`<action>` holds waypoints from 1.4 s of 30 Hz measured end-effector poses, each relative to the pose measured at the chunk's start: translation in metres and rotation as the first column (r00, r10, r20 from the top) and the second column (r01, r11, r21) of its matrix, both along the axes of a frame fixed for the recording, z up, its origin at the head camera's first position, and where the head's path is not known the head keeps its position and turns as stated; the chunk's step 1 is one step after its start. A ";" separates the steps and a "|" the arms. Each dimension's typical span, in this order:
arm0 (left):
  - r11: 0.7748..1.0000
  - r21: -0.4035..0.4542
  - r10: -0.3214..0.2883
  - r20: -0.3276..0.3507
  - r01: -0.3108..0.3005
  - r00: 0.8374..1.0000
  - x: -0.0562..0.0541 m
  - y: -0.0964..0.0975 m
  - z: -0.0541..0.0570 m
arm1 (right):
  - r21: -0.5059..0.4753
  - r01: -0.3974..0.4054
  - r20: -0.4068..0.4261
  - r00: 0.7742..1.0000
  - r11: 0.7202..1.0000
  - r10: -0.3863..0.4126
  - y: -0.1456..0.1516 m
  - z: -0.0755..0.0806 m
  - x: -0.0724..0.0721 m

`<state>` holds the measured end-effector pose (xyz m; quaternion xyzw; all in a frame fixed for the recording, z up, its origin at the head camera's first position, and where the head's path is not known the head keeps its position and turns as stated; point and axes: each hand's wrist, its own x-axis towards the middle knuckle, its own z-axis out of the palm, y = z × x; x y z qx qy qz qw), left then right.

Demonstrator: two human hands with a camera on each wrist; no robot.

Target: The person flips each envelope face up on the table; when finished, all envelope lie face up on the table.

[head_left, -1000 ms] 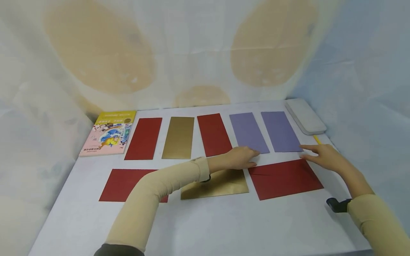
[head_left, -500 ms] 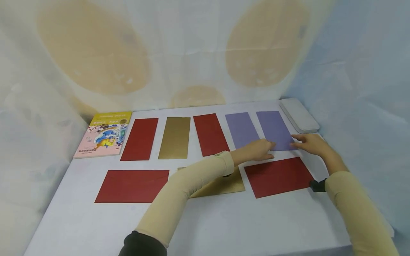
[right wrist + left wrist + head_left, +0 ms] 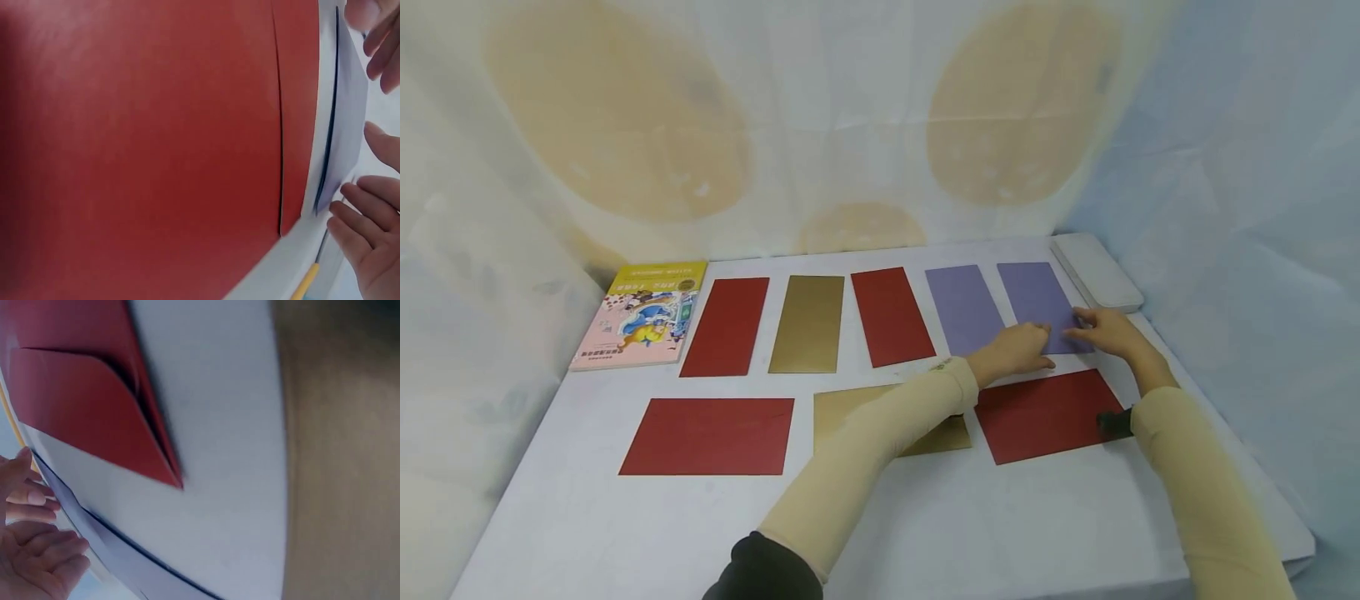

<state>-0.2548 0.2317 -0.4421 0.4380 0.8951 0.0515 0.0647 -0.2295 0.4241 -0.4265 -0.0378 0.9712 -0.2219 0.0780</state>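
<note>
I count eight envelopes on the table before me: four red envelopes (image 3: pixel 724 325), two gold envelopes (image 3: pixel 806 324) and two purple envelopes (image 3: pixel 964 308). Besides those there is one book (image 3: pixel 640 317), one pale case (image 3: pixel 1097 273) and one yellow stick (image 3: pixel 305 281). Of hands I have two out here — one left hand (image 3: pixel 1011 348), one right hand (image 3: pixel 1108 332) — and two sleeves (image 3: pixel 1202 492), one to each arm.

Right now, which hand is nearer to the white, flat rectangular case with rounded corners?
Right. The right hand is just in front of the white, flat case; the left hand is farther away, in front and more to the left.
</note>
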 end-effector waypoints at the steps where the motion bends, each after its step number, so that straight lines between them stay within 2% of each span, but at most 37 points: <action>1: 1.000 0.003 0.009 -0.002 -0.009 1.000 0.000 0.000 -0.001 | 0.003 0.003 -0.008 1.000 1.000 -0.003 -0.001 0.000 0.000; 6: 1.000 0.019 0.022 0.001 -0.022 1.000 0.000 0.001 -0.003 | -0.005 0.013 -0.016 1.000 1.000 -0.013 -0.001 0.002 -0.001; 16: 1.000 0.000 0.013 0.021 -0.013 1.000 -0.004 -0.002 -0.005 | -0.145 0.085 0.044 0.996 0.986 -0.079 -0.001 0.001 -0.003; 21: 0.999 -0.006 0.041 0.053 -0.041 0.998 -0.002 -0.001 -0.007 | -0.214 0.124 0.098 0.990 0.969 -0.105 0.004 0.005 0.005; 26: 0.999 -0.003 0.046 0.044 -0.046 0.998 0.002 -0.001 -0.008 | -0.244 0.137 0.087 0.989 0.960 -0.119 0.008 0.015 0.013; 31: 0.996 0.045 0.074 0.013 -0.074 0.997 0.004 -0.004 -0.009 | -0.372 0.150 0.062 0.989 0.916 -0.136 0.006 0.029 0.017; 36: 0.985 0.138 0.105 0.010 -0.106 0.994 0.006 -0.003 -0.009 | -0.451 0.180 0.063 0.983 0.874 -0.170 0.001 0.044 0.025; 42: 0.967 0.212 0.124 0.088 -0.140 0.988 0.006 0.000 -0.008 | -0.518 0.176 0.020 0.981 0.837 -0.194 -0.012 0.053 0.027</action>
